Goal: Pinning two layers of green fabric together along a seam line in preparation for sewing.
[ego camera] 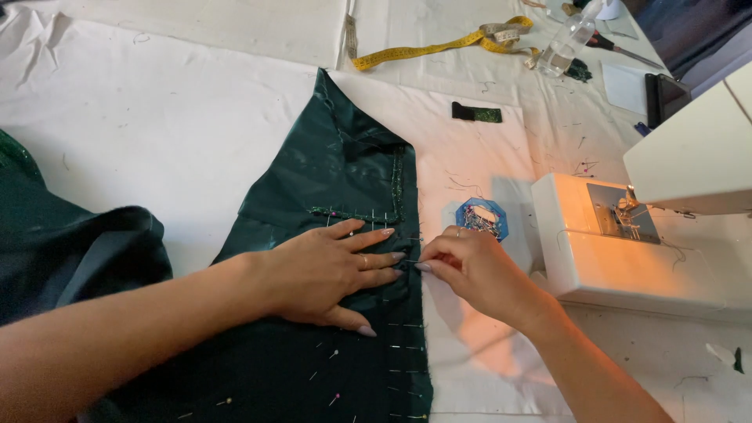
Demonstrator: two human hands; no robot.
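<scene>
The fabric (313, 235) lies on the counter (157, 117). Right of the fabric sits the pin holder (479, 218), further right the sewing machine (627, 235). Behind the fabric lies the tape measure (439, 47), with the bottle (569, 39) to its right.

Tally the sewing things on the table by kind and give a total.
Sewing machine: 1
Yellow tape measure: 1
Blue pin holder: 1
Clear plastic bottle: 1
Large green satin piece under the hands: 1
Small green fabric scrap: 1
Total: 6
</scene>
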